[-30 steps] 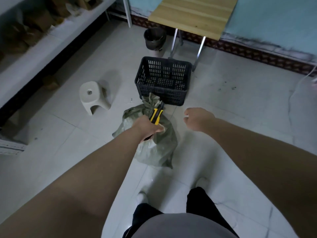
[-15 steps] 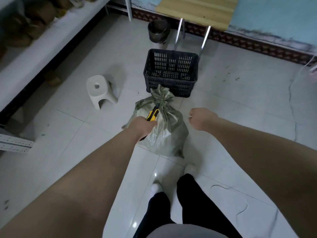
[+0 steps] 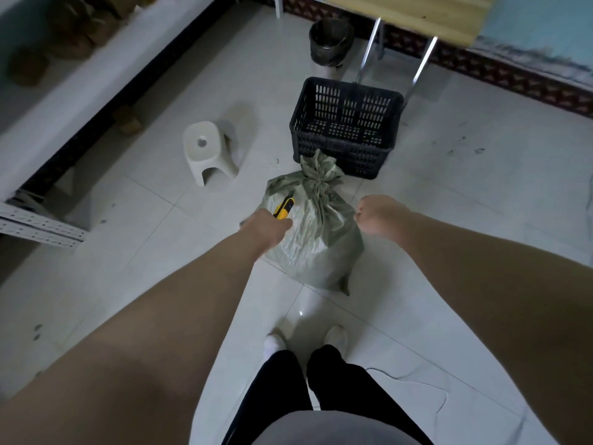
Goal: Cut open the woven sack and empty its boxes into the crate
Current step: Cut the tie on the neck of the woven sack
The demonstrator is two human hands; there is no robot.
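A grey-green woven sack, tied shut at its neck, stands on the tiled floor in front of my feet. Just behind it sits a black slatted crate with nothing visible inside. My left hand grips a yellow and black utility knife, whose tip points at the sack's upper left side. My right hand hovers curled in a loose fist to the right of the sack's neck, holding nothing. The sack's contents are hidden.
A small white plastic stool stands left of the sack. A dark waste bin and the metal legs of a wooden table are behind the crate. A white shelving unit with brown items runs along the left.
I have stepped closer, so the sack and crate sit lower in view. My left hand with the knife shifted from the sack's neck toward its upper left side. The right hand stays beside the sack.
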